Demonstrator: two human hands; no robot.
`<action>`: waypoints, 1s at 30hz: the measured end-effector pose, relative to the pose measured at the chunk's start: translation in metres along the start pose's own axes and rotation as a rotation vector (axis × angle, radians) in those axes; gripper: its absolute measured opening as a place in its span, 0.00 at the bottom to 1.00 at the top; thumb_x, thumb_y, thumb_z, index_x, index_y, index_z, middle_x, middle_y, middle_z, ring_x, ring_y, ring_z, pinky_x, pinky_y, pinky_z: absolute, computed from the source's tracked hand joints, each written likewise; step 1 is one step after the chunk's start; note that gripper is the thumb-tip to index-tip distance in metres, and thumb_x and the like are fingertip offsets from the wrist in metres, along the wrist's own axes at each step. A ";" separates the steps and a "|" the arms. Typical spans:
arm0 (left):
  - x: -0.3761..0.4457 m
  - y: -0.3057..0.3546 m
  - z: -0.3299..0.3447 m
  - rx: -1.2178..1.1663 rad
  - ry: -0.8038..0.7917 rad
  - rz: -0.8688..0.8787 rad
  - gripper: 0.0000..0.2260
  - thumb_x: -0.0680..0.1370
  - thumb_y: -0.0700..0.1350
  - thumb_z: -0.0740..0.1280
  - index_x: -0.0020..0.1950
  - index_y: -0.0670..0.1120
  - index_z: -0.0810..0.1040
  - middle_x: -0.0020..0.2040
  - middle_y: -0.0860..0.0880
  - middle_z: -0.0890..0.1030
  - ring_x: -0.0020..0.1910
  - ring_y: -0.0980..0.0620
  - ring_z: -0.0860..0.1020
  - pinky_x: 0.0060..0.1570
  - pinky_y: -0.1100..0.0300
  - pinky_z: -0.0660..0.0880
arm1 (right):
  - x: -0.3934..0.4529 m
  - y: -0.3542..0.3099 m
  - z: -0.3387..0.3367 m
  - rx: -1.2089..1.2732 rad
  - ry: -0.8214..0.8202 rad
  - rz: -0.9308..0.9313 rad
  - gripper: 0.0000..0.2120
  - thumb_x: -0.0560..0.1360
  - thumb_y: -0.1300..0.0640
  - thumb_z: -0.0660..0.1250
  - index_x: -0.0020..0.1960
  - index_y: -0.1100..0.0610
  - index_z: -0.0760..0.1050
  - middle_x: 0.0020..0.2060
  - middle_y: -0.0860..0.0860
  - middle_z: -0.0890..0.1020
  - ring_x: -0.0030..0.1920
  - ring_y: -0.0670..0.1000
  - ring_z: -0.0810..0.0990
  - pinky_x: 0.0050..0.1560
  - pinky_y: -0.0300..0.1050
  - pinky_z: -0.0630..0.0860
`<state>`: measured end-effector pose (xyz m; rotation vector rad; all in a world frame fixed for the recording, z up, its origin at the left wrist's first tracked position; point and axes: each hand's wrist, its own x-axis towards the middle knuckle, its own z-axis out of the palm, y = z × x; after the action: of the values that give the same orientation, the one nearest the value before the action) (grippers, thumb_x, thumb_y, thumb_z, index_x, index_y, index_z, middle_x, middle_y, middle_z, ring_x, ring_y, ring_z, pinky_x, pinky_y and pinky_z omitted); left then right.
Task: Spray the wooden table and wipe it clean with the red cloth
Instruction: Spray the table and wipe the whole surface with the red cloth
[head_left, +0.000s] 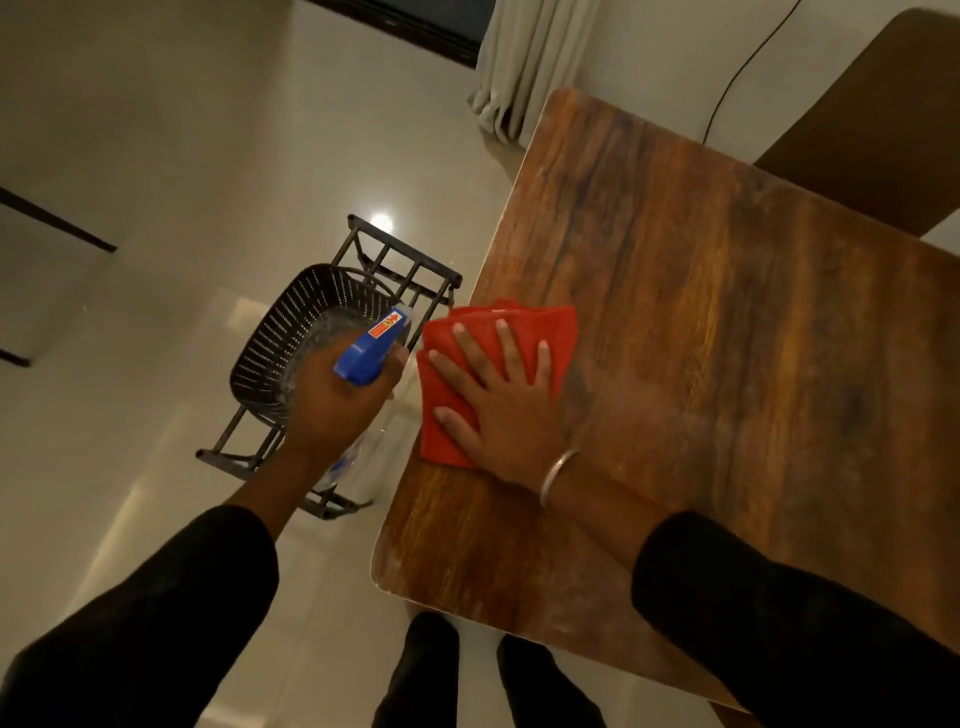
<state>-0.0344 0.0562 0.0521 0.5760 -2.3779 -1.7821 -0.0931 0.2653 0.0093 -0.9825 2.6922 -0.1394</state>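
Note:
The wooden table (727, 312) fills the right half of the head view. A folded red cloth (545, 325) lies at the table's left edge. My right hand (498, 395) presses flat on the cloth with fingers spread; a metal bangle circles the wrist. Just left of the table edge, above the floor, my left hand (337, 405) grips a spray bottle (371, 345) with a blue trigger head and a clear body. Its nozzle points up and to the right, toward the cloth.
A black perforated basket (275, 338) sits on a black metal rack (405, 265) on the tiled floor, directly left of the table. A brown chair back (883, 130) stands at the table's far right, a curtain (524, 67) beyond the far edge. My legs show below.

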 end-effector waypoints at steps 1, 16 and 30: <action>0.004 0.000 0.000 0.009 -0.011 0.000 0.06 0.78 0.49 0.69 0.43 0.53 0.74 0.32 0.51 0.76 0.28 0.61 0.76 0.31 0.72 0.74 | -0.001 0.016 -0.004 0.006 0.005 0.044 0.33 0.83 0.28 0.44 0.85 0.36 0.46 0.87 0.46 0.47 0.86 0.64 0.44 0.76 0.82 0.46; 0.025 0.005 0.003 0.065 -0.091 0.109 0.05 0.79 0.51 0.68 0.44 0.56 0.73 0.34 0.52 0.76 0.30 0.61 0.75 0.35 0.72 0.74 | 0.079 0.025 -0.025 -0.046 0.008 0.114 0.32 0.83 0.31 0.43 0.85 0.38 0.53 0.87 0.49 0.49 0.85 0.68 0.42 0.75 0.83 0.45; 0.024 0.058 0.009 0.062 -0.137 0.165 0.02 0.77 0.58 0.68 0.48 0.65 0.76 0.38 0.56 0.83 0.35 0.57 0.83 0.43 0.58 0.83 | 0.069 0.057 -0.025 0.074 0.113 0.489 0.32 0.84 0.33 0.45 0.86 0.38 0.45 0.87 0.49 0.46 0.85 0.67 0.41 0.75 0.83 0.43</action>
<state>-0.0727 0.0693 0.1009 0.2621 -2.4955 -1.7346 -0.1863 0.2647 0.0074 -0.2826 2.9144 -0.1967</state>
